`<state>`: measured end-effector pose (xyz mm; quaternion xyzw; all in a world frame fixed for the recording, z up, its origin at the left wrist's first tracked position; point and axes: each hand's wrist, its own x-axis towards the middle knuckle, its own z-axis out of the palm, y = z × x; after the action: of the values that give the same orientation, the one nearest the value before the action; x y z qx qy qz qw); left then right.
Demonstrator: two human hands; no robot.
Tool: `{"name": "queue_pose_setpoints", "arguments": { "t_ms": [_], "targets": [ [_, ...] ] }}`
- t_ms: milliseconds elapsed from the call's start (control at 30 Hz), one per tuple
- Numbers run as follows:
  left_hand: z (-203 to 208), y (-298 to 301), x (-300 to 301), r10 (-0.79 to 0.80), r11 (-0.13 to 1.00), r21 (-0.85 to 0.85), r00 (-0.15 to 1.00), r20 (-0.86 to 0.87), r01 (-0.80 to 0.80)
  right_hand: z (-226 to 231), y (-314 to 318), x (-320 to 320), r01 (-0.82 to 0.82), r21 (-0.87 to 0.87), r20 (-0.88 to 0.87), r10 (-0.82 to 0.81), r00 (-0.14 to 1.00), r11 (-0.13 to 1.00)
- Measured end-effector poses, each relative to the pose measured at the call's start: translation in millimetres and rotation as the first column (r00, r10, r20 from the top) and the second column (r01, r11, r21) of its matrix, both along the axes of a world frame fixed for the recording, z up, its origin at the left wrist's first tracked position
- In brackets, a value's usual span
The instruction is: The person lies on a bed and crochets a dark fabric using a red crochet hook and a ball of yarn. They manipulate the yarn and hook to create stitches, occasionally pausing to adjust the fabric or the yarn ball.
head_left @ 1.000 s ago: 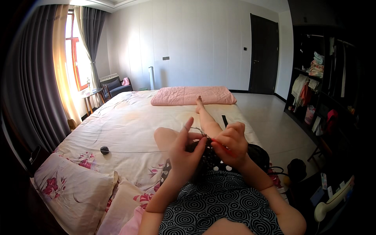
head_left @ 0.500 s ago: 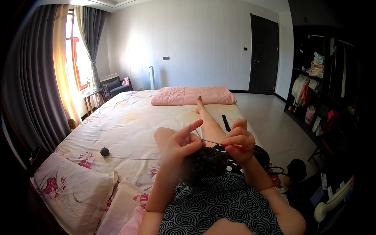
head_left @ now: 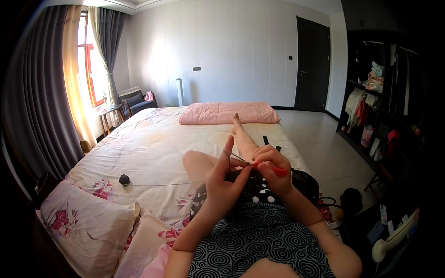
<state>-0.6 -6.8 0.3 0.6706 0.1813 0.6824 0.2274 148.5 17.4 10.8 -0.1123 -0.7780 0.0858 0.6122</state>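
In front of my lap, my left hand (head_left: 221,180) pinches the edge of a dark crochet piece (head_left: 250,183) between thumb and fingers. Its index finger points up, with a thin dark yarn (head_left: 237,156) running from it to the work. My right hand (head_left: 275,163) is closed around a crochet hook with a red handle (head_left: 280,172). The hook's tip meets the piece close to my left fingertips, where the stitches are too small to make out. A ball of dark grey yarn (head_left: 124,179) lies on the bed to the left, its strand (head_left: 160,185) trailing toward my left arm.
I sit on a bed (head_left: 139,143) with a pale floral sheet. Floral pillows (head_left: 90,227) lie at the near left, and a folded pink quilt (head_left: 213,113) at the far end. A black strap-like item (head_left: 266,140) rests beyond my right hand. Open dark shelves (head_left: 371,106) stand at the right.
My right hand has moved left and slightly down, bringing the hook closer to my left hand. My left index finger is now more upright, and the crochet piece hangs less in view.
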Motion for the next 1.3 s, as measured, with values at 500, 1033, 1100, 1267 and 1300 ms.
{"name": "queue_pose_setpoints", "arguments": {
  "t_ms": [500, 1033, 1100, 1267, 1300],
  "targets": [
    [14.0, -2.7, -20.1, -0.377, 0.860, -0.310, 0.914, 0.149, 0.405, -11.7, 0.6, -2.2, 0.079, -0.098, -0.080, -0.087, 0.993, 0.992],
    [14.7, 5.9, -34.0, -0.580, 0.660, -0.360, 0.752, 0.312, 0.659, -2.7, 6.2, 15.8, -0.200, -0.197, -0.020, 0.200, 0.980, 0.960],
    [16.1, 4.1, -33.8, -0.563, 0.677, -0.377, 0.774, 0.288, 0.632, -0.2, 6.4, 17.5, -0.203, -0.201, -0.003, 0.207, 0.978, 0.958],
    [18.1, 2.6, -35.3, -0.545, 0.680, -0.408, 0.792, 0.275, 0.609, 2.1, 6.6, 20.3, -0.261, -0.224, 0.006, 0.269, 0.963, 0.939],
    [18.1, 2.6, -35.5, -0.548, 0.681, -0.403, 0.790, 0.274, 0.612, 1.8, 7.3, 21.3, -0.278, -0.230, 0.010, 0.288, 0.958, 0.933]
  ]
}}
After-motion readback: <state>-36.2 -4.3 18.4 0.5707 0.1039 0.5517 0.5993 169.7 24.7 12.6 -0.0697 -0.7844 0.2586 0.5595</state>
